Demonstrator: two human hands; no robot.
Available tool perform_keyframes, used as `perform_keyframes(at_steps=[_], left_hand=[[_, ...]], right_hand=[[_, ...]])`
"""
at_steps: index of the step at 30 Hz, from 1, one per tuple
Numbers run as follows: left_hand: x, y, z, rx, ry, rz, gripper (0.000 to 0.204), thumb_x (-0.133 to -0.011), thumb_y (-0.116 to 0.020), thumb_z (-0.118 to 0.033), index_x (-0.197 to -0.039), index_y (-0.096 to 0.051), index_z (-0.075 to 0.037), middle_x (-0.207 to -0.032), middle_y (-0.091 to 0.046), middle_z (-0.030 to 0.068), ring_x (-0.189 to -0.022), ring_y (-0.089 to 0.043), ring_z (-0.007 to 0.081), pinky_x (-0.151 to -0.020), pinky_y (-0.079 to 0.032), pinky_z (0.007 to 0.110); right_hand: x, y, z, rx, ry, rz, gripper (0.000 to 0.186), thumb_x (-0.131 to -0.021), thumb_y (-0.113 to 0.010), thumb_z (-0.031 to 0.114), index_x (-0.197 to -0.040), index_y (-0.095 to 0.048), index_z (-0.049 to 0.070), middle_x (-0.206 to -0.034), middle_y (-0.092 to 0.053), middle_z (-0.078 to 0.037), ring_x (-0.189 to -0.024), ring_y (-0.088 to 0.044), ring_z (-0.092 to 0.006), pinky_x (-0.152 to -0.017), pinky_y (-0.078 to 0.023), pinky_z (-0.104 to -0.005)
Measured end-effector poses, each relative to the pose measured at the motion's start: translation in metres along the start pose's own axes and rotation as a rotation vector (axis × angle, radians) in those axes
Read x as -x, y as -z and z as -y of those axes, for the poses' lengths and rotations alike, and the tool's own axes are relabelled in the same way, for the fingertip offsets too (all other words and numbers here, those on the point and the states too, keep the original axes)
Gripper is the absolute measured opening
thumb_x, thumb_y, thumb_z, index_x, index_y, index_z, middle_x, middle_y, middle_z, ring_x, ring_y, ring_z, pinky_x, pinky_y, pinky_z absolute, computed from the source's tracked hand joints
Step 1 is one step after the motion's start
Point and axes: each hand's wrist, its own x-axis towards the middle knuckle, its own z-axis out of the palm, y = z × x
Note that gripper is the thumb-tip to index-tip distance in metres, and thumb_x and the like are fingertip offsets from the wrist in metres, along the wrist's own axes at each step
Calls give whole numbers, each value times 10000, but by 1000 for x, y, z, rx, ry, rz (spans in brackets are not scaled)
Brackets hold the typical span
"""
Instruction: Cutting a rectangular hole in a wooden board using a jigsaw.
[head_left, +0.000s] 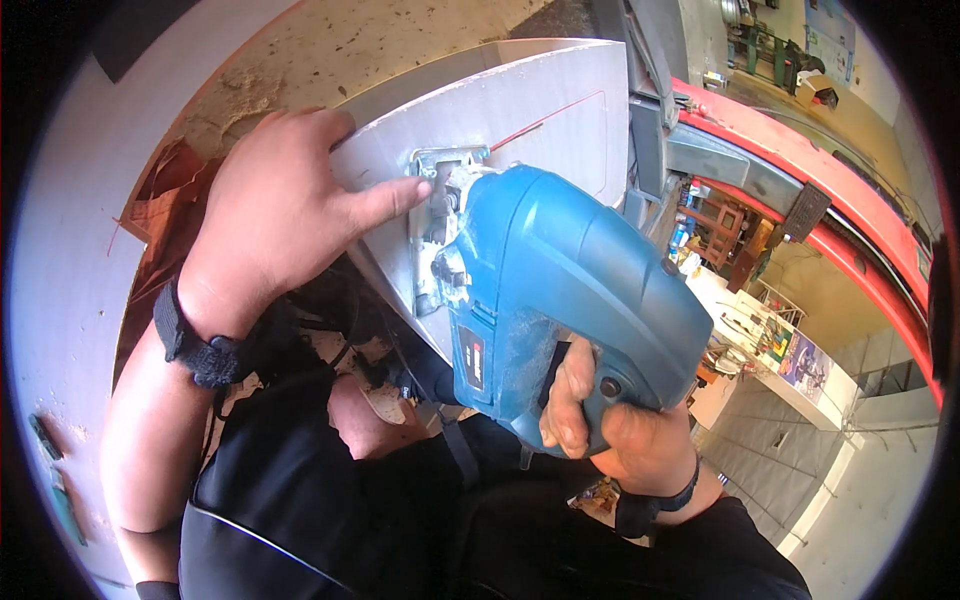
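My right hand [610, 420] grips the handle of a blue electric jigsaw [570, 280], fingers wrapped around the trigger grip. The saw's metal base plate [440, 225] rests flat on a white panel [540, 115] with a thin red line drawn on it. My left hand [280, 205] lies spread on the panel's left edge, its index finger pointing at the base plate and touching it. A black strap circles each wrist. The blade is hidden under the saw.
A large white board [70, 260] lies to the left over a dusty floor [330, 50]. A red metal rail [820, 190] curves along the right, with cluttered white tables [790, 360] below it. My dark clothing fills the bottom.
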Motion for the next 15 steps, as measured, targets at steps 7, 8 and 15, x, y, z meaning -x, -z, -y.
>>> perform_keyframes(at_steps=[7,8,15], left_hand=[[-2,-6,-11,-40,15,-72,732,-696,-915,-527,-1058,-700,71,-1000,-673,264,-967,-684,404,-838,-559,465],[1,-7,-10,-50,-40,-123,717,-689,-922,-499,-1070,-696,66,-1006,-671,260,-978,-679,406,-850,-556,467],[3,-13,-8,-55,-4,-149,666,-667,-938,-351,-1126,-674,53,-1037,-667,240,-1024,-655,412,-900,-543,482]], right_hand=[[7,11,-23,-234,-19,152,485,-1079,-591,287,-1457,-454,16,-1371,-553,-107,-1276,-522,-153,-1079,-434,-305],[8,10,-25,-299,-25,177,486,-1086,-577,279,-1471,-442,15,-1397,-547,-105,-1302,-513,-152,-1102,-425,-301],[1,-10,-10,-269,-50,-78,409,-943,-805,282,-1191,-556,73,-811,-684,-101,-742,-667,-191,-766,-523,-382]])
